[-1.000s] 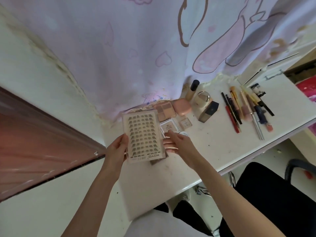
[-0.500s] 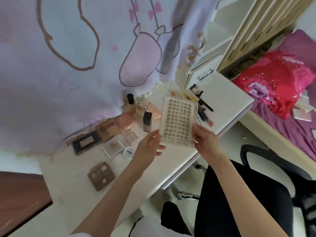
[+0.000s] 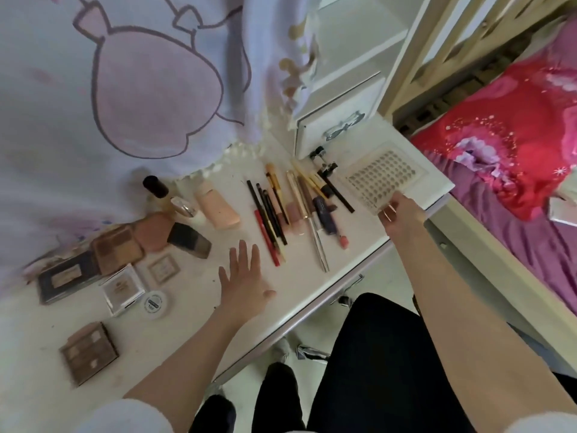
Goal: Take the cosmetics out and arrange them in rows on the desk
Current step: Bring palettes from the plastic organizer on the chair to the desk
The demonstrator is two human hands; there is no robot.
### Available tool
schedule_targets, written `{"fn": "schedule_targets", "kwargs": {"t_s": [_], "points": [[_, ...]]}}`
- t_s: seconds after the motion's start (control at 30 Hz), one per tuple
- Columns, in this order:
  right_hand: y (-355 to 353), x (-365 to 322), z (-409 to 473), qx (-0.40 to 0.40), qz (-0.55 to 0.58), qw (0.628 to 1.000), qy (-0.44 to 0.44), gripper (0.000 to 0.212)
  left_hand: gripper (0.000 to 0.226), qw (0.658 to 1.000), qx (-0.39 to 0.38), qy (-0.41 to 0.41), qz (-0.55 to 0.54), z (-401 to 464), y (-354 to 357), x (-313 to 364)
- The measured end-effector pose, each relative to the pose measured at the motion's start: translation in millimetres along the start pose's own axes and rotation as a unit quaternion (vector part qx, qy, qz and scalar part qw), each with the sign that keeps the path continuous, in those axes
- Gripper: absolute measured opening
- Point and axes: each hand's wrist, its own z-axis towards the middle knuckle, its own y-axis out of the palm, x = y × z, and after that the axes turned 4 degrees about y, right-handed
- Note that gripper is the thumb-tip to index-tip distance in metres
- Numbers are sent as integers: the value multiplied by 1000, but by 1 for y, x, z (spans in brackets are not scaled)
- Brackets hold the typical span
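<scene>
Head view: we see the white counter [image 3: 193,320] from above, with cosmetics laid out across it. The right hand [image 3: 401,214] pinches the near edge of the lash card [image 3: 382,178], which lies at the far right corner of the counter, just right of the pencils [image 3: 271,220]. The left hand [image 3: 245,284] hovers over the counter's middle, fingers straight and spread, holding nothing; we cannot tell whether it touches the surface. The pencils and brushes lie side by side in a row, running near to far. Left of them lie a peach tube [image 3: 218,209] and a dark-capped bottle [image 3: 189,240] on its side. Farther left sit the palettes [image 3: 117,250], a clear compact [image 3: 123,289] and a small white jar [image 3: 155,304]. A brown palette [image 3: 89,353] lies apart at the near left. A bed with red bedding [image 3: 512,142] stands to the right.
</scene>
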Motion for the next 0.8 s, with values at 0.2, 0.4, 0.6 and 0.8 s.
{"fn": "schedule_targets", "kwargs": {"t_s": [0.2,0.4,0.6,0.8], "points": [[24,-18,39,29,-6,1000,9,16,98,999,-15,-21,39,8,9,0],[35,-24,51,27,-12,1000,0,15,98,999,-23,-28,38,10,9,2],[34,-25,48,20,-37,999,-5,12,99,999,-28,-27,39,11,6,1],[9,-9,15,-31,-204,978,-28,43,84,999,-37,-30,-17,6,-8,8]]}}
